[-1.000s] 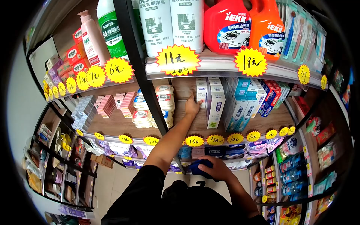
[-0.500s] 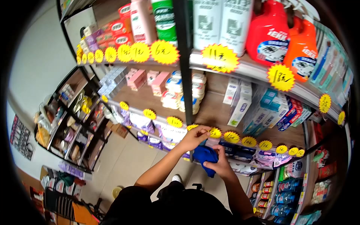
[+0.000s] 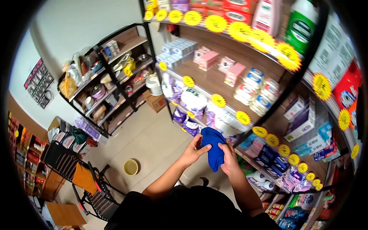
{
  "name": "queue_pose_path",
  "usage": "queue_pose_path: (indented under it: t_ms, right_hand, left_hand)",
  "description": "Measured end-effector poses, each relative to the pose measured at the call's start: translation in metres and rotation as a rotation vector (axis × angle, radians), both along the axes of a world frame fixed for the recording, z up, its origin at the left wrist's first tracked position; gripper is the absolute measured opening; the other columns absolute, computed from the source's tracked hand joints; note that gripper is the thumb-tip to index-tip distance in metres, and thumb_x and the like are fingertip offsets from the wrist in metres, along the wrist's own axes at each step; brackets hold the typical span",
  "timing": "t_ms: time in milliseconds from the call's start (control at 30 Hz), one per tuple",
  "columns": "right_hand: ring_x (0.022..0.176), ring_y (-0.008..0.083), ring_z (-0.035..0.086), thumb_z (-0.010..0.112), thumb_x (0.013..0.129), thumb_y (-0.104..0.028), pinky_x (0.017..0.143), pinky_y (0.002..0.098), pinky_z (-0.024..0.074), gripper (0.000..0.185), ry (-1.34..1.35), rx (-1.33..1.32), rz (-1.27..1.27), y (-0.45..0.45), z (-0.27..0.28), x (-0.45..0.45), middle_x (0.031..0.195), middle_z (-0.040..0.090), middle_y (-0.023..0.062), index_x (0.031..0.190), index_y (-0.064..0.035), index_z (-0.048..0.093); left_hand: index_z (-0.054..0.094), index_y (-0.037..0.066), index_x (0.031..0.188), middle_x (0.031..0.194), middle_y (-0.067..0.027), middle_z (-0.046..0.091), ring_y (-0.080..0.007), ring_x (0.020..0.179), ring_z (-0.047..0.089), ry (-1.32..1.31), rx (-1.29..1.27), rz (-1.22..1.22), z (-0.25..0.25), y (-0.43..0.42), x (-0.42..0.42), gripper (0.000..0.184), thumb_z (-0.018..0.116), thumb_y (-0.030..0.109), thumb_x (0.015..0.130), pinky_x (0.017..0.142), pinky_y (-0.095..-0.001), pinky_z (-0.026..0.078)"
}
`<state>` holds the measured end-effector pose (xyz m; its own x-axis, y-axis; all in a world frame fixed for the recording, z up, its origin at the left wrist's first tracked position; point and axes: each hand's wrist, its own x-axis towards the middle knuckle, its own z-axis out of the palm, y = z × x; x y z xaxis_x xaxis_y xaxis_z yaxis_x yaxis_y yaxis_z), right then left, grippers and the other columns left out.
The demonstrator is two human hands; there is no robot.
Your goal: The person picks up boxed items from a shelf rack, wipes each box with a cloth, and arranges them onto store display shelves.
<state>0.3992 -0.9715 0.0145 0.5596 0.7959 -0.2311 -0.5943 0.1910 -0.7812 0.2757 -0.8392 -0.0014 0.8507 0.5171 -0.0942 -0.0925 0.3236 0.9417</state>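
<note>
A folded blue cloth (image 3: 214,143) is held in front of my body, over the floor beside the shelf. My left hand (image 3: 194,151) grips its left side, thumb lying on the cloth. On the opposite side, my right hand (image 3: 229,158) holds the cloth between thumb and fingers. Most fingertips are hidden behind the fabric. Just beyond the cloth stands the lower shelf with white and purple bags (image 3: 226,124) and yellow price tags (image 3: 242,117).
The stocked shelf unit (image 3: 226,90) runs along the right. On the tiled floor sit a yellowish basin (image 3: 131,167) and a cardboard box (image 3: 154,101). A striped folding chair (image 3: 100,203) stands at lower left. Dark-framed shelves (image 3: 111,94) line the back wall.
My left hand has come away from the shelf edge and now grips the blue cloth together with my right hand. The view has turned left, showing more of the floor and chair.
</note>
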Motion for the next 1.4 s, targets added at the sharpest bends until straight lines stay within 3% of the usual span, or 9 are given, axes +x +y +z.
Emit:
queue_pose_path:
  t_ms: [300, 500, 733, 833, 900, 1133, 1167, 1300, 1400]
  right_hand:
    - [0.108, 0.0121, 0.059, 0.064, 0.099, -0.015, 0.095, 0.0282, 0.0477, 0.038, -0.339, -0.067, 0.312, 0.152, 0.007, -0.096, 0.119, 0.065, 0.0057, 0.133, 0.0005, 0.057]
    - [0.104, 0.0125, 0.06, 0.068, 0.096, -0.011, 0.089, 0.0285, 0.0507, 0.031, -0.702, 0.01, 0.49, 0.253, 0.04, -0.127, 0.112, 0.065, 0.006, 0.124, -0.0023, 0.057]
    - [0.112, 0.0187, 0.059, 0.078, 0.088, -0.014, 0.096, 0.0304, 0.0496, 0.059, -0.253, 0.04, 0.744, 0.358, 0.057, -0.147, 0.122, 0.059, 0.0119, 0.139, -0.0049, 0.051]
    - [0.117, 0.0199, 0.059, 0.075, 0.09, -0.012, 0.101, 0.0327, 0.0483, 0.059, -0.13, 0.104, 0.855, 0.407, 0.051, -0.15, 0.128, 0.058, 0.0116, 0.142, -0.0056, 0.048]
    - [0.122, 0.0206, 0.057, 0.072, 0.093, -0.012, 0.105, 0.0351, 0.0462, 0.06, -0.001, 0.183, 0.929, 0.442, 0.045, -0.151, 0.131, 0.058, 0.0112, 0.146, -0.0056, 0.045]
    - [0.129, 0.0249, 0.055, 0.071, 0.095, -0.021, 0.11, 0.0399, 0.0431, 0.069, 0.332, 0.034, 0.926, 0.548, -0.038, -0.142, 0.139, 0.056, 0.013, 0.152, -0.0043, 0.036]
    - [0.13, 0.0255, 0.054, 0.071, 0.095, -0.019, 0.11, 0.0402, 0.0429, 0.072, 0.291, -0.01, 0.939, 0.553, -0.045, -0.142, 0.14, 0.056, 0.0143, 0.154, -0.0049, 0.032]
    - [0.124, 0.0237, 0.058, 0.073, 0.091, -0.007, 0.105, 0.0371, 0.0459, 0.081, 0.046, -0.008, 0.879, 0.588, -0.042, -0.137, 0.136, 0.058, 0.0149, 0.157, -0.0068, 0.026]
    - [0.121, 0.0204, 0.057, 0.073, 0.087, 0.001, 0.105, 0.0352, 0.0459, 0.077, -0.196, 0.007, 0.954, 0.627, -0.024, -0.124, 0.137, 0.058, 0.0115, 0.154, -0.0038, 0.035]
  left_hand:
    - [0.058, 0.004, 0.134, 0.128, -0.0043, 0.062, -0.012, 0.113, 0.059, 0.055, 0.039, -0.067, 0.026, 0.154, -0.146, 0.046, 0.076, 0.012, 0.092, 0.094, -0.0289, 0.051]
    - [0.064, 0.005, 0.129, 0.137, -0.0091, 0.053, -0.0219, 0.128, 0.049, 0.044, 0.513, 0.043, 0.03, 0.224, -0.221, 0.039, 0.075, 0.015, 0.093, 0.112, -0.0377, 0.035]
    - [0.067, 0.007, 0.124, 0.141, -0.012, 0.049, -0.0259, 0.138, 0.038, 0.049, 0.475, 0.446, 0.027, 0.268, -0.259, 0.036, 0.077, 0.017, 0.091, 0.114, -0.039, 0.032]
    - [0.06, 0.006, 0.133, 0.141, -0.0119, 0.051, -0.0227, 0.134, 0.044, 0.165, 0.86, 0.63, 0.025, 0.297, -0.266, 0.044, 0.075, 0.013, 0.092, 0.113, -0.0376, 0.036]
    - [0.046, 0.004, 0.146, 0.135, -0.008, 0.056, -0.0176, 0.124, 0.053, 0.066, 0.282, 0.382, 0.029, 0.316, -0.268, 0.059, 0.073, 0.009, 0.094, 0.109, -0.0339, 0.04]
    - [0.014, 0.002, 0.161, 0.15, -0.0128, 0.046, -0.0183, 0.134, 0.048, 0.013, 0.092, 0.8, 0.02, 0.399, -0.233, 0.086, 0.07, 0.007, 0.095, 0.115, -0.0343, 0.036]
    - [0.01, 0.007, 0.163, 0.124, -0.0111, 0.062, -0.015, 0.112, 0.06, 0.067, 0.198, 0.912, -0.006, 0.419, -0.23, 0.09, 0.07, 0.007, 0.096, 0.098, -0.0316, 0.048]
    - [0.01, 0.014, 0.163, 0.072, -0.0044, 0.055, -0.0137, 0.062, 0.047, 0.61, 0.457, 0.966, 0.016, 0.455, -0.233, 0.093, 0.072, 0.016, 0.094, 0.057, -0.0304, 0.043]
    - [0.044, 0.011, 0.149, 0.089, -0.0061, 0.061, -0.0127, 0.074, 0.055, 0.472, 0.571, 0.915, 0.01, 0.491, -0.234, 0.07, 0.077, 0.008, 0.088, 0.069, -0.0282, 0.05]
